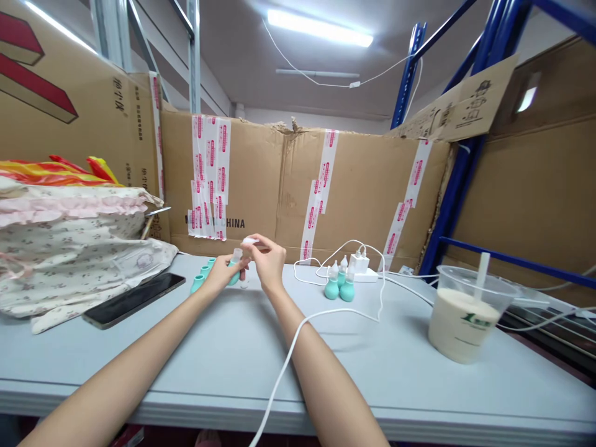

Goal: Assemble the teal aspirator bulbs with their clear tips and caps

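Note:
My left hand (pixel 218 273) is closed round a teal rubber squeeze bulb (pixel 233 279), whose clear neck (pixel 237 254) points up. Beside it, my right hand (pixel 269 259) pinches a small whitish nozzle tip (pixel 250 241), held a little above and to the right of the neck. Several teal bulbs with open tops (pixel 198 284) stand in a row just left of my left hand, partly hidden by it. To the right of my hands, three teal bulbs with clear pointed tips (pixel 346 290) stand upright in a cluster.
A white charger and power strip (pixel 359 266) sit behind the cluster. Their white cable (pixel 321 315) loops across my right forearm. A cup with a straw (pixel 460 329) stands at right. A black phone (pixel 135 300) and floral cloth bag (pixel 69 248) lie left. Cardboard (pixel 261 174) walls the back.

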A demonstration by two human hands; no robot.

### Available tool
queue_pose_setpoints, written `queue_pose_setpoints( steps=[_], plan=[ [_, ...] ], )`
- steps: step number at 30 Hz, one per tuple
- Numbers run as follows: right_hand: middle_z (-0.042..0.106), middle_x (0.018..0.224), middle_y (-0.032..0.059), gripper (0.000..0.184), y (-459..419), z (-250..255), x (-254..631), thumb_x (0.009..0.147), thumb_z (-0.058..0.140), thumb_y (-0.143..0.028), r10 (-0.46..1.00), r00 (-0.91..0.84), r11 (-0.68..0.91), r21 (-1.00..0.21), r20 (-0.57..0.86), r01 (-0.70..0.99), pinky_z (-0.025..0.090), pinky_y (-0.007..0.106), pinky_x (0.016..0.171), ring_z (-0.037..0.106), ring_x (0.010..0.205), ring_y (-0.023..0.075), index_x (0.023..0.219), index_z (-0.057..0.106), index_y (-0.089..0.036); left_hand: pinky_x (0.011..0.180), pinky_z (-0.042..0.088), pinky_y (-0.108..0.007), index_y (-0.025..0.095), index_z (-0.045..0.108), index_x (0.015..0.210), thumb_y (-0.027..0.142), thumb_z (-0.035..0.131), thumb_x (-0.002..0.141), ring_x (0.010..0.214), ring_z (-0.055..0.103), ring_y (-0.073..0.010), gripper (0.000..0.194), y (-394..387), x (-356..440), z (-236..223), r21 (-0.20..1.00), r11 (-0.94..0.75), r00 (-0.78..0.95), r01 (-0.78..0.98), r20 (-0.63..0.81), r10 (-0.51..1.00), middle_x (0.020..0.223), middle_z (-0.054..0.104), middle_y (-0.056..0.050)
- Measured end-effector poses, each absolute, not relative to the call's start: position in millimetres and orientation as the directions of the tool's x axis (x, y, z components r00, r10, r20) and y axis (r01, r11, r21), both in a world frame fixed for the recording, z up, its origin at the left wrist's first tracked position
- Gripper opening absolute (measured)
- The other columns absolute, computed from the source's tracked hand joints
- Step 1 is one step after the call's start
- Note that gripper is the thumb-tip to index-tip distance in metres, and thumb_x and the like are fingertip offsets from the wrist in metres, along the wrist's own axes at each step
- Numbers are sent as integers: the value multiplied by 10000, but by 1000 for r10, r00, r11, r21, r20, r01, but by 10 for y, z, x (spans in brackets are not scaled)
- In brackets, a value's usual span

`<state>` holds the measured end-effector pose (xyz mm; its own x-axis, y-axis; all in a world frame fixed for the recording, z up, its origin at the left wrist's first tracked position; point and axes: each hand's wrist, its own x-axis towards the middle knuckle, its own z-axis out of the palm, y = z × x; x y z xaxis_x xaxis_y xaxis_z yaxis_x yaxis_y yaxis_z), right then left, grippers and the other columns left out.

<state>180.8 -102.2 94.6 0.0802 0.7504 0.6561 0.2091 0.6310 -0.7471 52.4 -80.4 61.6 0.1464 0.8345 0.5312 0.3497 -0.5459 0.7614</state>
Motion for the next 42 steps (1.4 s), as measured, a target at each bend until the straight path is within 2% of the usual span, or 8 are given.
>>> queue_pose_setpoints(
  steps=[4, 9, 13, 18, 25, 33, 37, 42],
  plan=[
    [679, 938, 61, 332, -883, 904, 1824, 734, 569, -416, 857, 57, 505, -814, 512, -286, 443, 264, 748, 616, 862, 169, 978, 550, -193, 626, 402, -251, 139, 605, 681, 483, 603, 683, 579, 524, -138, 343, -836, 519, 658, 762, -575, -44, 297, 612, 789, 559, 580, -8],
    [679, 848, 6, 193, -738, 736, 1923, 768, 533, -369, 929, -163, 236, -871, 332, -431, 390, 235, 710, 614, 796, 126, 879, 491, -216, 685, 414, -244, 138, 632, 997, 403, 674, 648, 601, 511, -122, 440, -917, 499, 732, 694, -638, -106, 334, 700, 706, 551, 554, 32],
    [664, 788, -14, 274, -758, 679, 1869, 818, 431, -463, 927, -236, 196, -912, 293, -361, 357, 236, 726, 601, 788, 112, 783, 513, -205, 650, 425, -242, 136, 629, 1078, 411, 670, 654, 629, 534, -138, 507, -897, 503, 682, 676, -633, 2, 377, 683, 730, 633, 616, -1],
    [648, 737, -10, 339, -812, 695, 1726, 781, 447, -522, 943, -140, 260, -931, 302, -255, 354, 248, 753, 584, 778, 123, 715, 496, -194, 748, 435, -255, 166, 658, 1044, 382, 612, 715, 802, 586, -176, 397, -865, 501, 597, 562, -664, 23, 494, 754, 656, 923, 668, -54],
    [604, 684, -21, 309, -734, 672, 1638, 719, 515, -475, 913, -16, 393, -889, 408, -236, 399, 232, 740, 557, 770, 126, 609, 483, -188, 759, 423, -255, 231, 643, 1075, 415, 548, 765, 860, 561, -169, 372, -935, 507, 621, 377, -593, -9, 711, 848, 529, 952, 584, -35],
    [614, 803, 13, 218, -676, 561, 1670, 680, 592, -398, 913, 177, 390, -913, 367, -118, 441, 218, 639, 565, 753, 131, 751, 543, -198, 710, 413, -258, 188, 669, 753, 467, 523, 765, 733, 584, -167, 315, -870, 508, 573, 402, -528, 54, 748, 756, 652, 876, 652, -31],
    [630, 799, -3, 228, -765, 570, 1694, 763, 511, -444, 877, 194, 433, -898, 439, 78, 444, 235, 674, 576, 700, 125, 755, 564, -223, 693, 398, -258, 185, 633, 747, 467, 508, 765, 742, 581, -181, 309, -857, 491, 582, 369, -503, 85, 782, 735, 672, 839, 652, -41],
    [648, 874, -21, 228, -893, 621, 1741, 796, 495, -456, 818, 61, 534, -793, 573, 292, 427, 239, 733, 591, 755, 132, 895, 582, -270, 668, 380, -250, 178, 569, 718, 398, 488, 778, 716, 556, -166, 242, -877, 471, 638, 350, -530, 139, 772, 722, 678, 770, 608, -24]
  ],
)
